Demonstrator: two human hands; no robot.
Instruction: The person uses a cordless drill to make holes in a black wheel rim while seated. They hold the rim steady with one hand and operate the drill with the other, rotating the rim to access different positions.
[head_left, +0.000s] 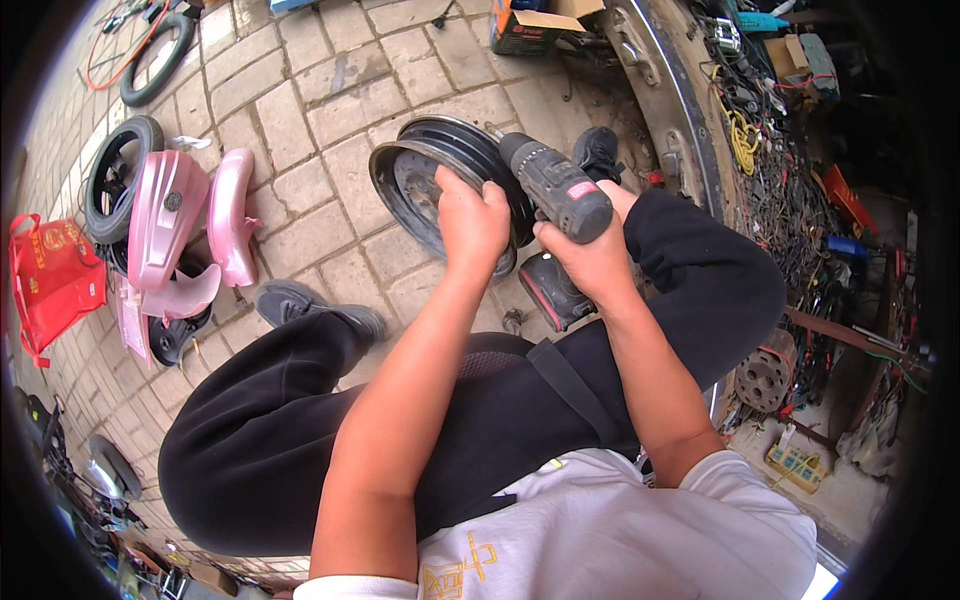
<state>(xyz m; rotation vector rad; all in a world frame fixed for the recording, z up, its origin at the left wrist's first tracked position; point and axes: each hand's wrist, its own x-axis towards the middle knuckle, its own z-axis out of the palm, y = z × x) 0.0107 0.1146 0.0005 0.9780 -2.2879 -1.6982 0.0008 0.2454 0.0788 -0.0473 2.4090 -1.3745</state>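
A dark metal wheel rim (pixel 408 180) stands tilted on the paving between my feet. My left hand (pixel 472 220) grips its near edge, with the thumb and fingers over the lip. In my right hand (pixel 590 255) is a black cordless drill (pixel 548 178), held by its handle. Its chuck points up and left toward the rim's far side, and the bit's tip (pixel 494 131) shows close to the rim; I cannot tell whether they touch. The drill's battery (pixel 553 290) hangs below the hand, above my right thigh.
Pink plastic body panels (pixel 170 215), a small tyre (pixel 122 175) and a red bag (pixel 55 280) lie at the left. Another tyre (pixel 160 60) is farther back. An open cardboard box (pixel 540 30) stands at the top. Cables, tools and a metal-edged bench (pixel 680 110) crowd the right.
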